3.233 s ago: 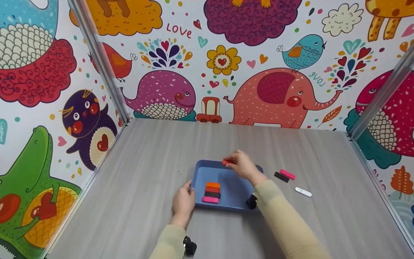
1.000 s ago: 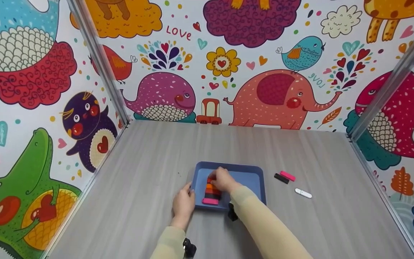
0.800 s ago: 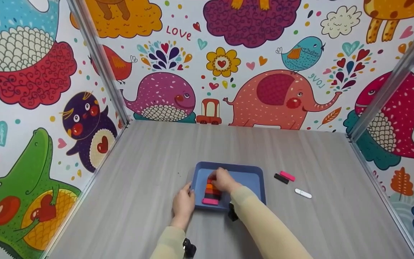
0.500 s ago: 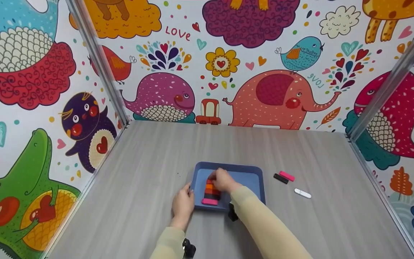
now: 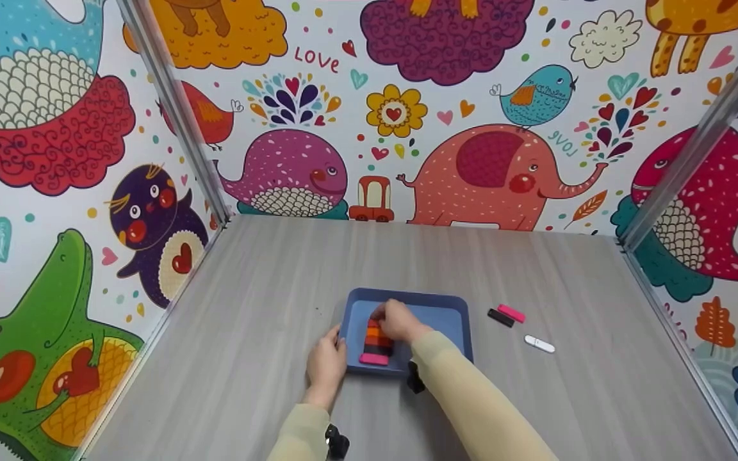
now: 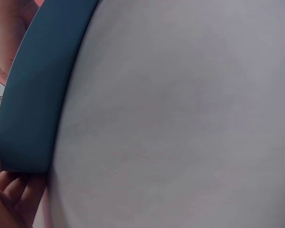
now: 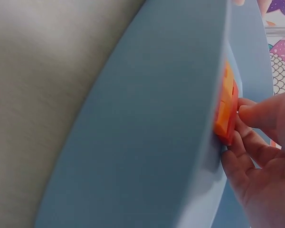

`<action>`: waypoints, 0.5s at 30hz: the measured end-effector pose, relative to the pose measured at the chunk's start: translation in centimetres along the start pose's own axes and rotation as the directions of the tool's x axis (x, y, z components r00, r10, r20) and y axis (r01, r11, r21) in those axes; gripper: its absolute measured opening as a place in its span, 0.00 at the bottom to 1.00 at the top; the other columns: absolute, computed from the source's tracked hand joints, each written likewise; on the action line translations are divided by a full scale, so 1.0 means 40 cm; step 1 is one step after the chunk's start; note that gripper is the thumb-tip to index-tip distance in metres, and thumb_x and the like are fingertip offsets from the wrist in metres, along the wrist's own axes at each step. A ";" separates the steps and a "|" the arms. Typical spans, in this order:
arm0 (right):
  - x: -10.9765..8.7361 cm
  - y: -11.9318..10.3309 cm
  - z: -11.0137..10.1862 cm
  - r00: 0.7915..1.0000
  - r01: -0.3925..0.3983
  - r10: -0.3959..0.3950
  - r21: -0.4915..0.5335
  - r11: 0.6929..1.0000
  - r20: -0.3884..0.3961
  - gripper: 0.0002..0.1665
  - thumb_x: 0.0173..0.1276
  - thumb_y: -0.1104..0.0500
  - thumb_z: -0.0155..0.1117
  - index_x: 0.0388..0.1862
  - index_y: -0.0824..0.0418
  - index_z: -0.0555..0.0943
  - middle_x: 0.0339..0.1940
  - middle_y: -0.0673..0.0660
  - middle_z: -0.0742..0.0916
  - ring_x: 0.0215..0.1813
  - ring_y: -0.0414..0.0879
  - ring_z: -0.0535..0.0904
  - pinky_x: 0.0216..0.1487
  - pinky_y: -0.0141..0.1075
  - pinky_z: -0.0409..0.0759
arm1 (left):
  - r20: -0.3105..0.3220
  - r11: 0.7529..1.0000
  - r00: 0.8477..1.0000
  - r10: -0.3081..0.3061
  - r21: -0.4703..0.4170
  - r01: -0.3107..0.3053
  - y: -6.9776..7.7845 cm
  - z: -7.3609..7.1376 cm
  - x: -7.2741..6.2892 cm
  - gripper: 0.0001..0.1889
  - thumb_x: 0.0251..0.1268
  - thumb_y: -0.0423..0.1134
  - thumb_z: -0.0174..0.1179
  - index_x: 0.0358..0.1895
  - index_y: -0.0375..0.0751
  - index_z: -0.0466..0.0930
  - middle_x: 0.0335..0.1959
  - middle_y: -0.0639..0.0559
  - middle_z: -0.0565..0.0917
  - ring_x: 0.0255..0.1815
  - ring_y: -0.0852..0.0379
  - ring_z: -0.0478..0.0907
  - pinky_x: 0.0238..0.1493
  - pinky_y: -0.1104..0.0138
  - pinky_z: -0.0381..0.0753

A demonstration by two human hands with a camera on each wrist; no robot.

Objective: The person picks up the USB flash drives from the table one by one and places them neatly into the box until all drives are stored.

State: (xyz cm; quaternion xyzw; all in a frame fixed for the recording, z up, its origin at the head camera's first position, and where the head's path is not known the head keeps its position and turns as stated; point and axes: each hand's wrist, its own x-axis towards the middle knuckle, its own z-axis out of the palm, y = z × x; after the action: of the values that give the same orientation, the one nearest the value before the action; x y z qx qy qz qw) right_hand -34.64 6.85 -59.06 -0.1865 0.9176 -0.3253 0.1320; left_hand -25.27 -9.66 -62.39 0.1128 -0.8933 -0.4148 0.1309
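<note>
A blue rectangular tray (image 5: 436,298) lies on the table. My left hand (image 5: 327,362) grips its left side; in the left wrist view, fingers (image 6: 31,194) reach round the corner beneath the tray wall (image 6: 38,90). Inside, my right hand (image 5: 400,320) pinches a red USB-stick-like piece (image 7: 233,102) between thumb and fingers, at the far end of a row of similar small sticks. Beside it lies an orange stick (image 7: 223,111). Nearer me follow a darker red one, a black stick (image 5: 378,350) and a pink stick (image 5: 374,359). My right hand partly covers the row.
Right of the tray, a black stick (image 5: 501,317) and a pink stick (image 5: 511,313) lie side by side, with a white stick (image 5: 539,344) nearer me. Printed cartoon panels (image 5: 305,173) with metal corner posts (image 5: 670,179) enclose the table (image 5: 247,288).
From over the tray's far right part, my right hand has come left and down with the red stick to the row. Over the last second both hands stay still.
</note>
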 end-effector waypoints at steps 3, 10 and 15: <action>0.000 -0.003 -0.002 1.000 -0.008 0.008 -0.004 1.000 0.006 0.16 0.71 0.70 0.58 0.52 0.66 0.88 0.51 0.63 0.90 0.48 0.52 0.85 0.59 0.48 0.85 | 0.001 1.000 1.000 -0.006 0.001 0.006 -0.001 0.001 0.001 0.19 0.69 0.32 0.62 0.62 0.35 0.83 0.53 0.35 0.88 0.40 0.44 0.87 0.42 0.50 0.85; -0.003 -0.009 -0.009 1.000 0.003 -0.003 -0.015 1.000 -0.005 0.14 0.71 0.68 0.60 0.52 0.68 0.88 0.50 0.64 0.90 0.47 0.53 0.85 0.60 0.50 0.84 | -0.002 1.000 1.000 -0.017 0.003 0.017 -0.002 0.002 0.003 0.19 0.70 0.33 0.62 0.62 0.36 0.83 0.53 0.37 0.89 0.46 0.41 0.88 0.46 0.48 0.85; -0.001 -0.006 -0.016 1.000 0.007 -0.008 -0.032 0.999 -0.016 0.14 0.70 0.68 0.61 0.51 0.69 0.87 0.50 0.65 0.90 0.46 0.54 0.84 0.59 0.50 0.84 | -0.016 1.000 1.000 -0.012 0.006 0.012 -0.005 0.005 0.002 0.18 0.69 0.32 0.62 0.60 0.35 0.84 0.50 0.37 0.90 0.42 0.43 0.88 0.43 0.48 0.85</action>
State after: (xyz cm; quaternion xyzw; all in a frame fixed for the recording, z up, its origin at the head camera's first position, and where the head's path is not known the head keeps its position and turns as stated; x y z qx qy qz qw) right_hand -34.77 7.05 -58.44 -0.1892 0.9230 -0.3128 0.1203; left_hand -25.40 -9.66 -62.69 0.1216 -0.8928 -0.4120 0.1352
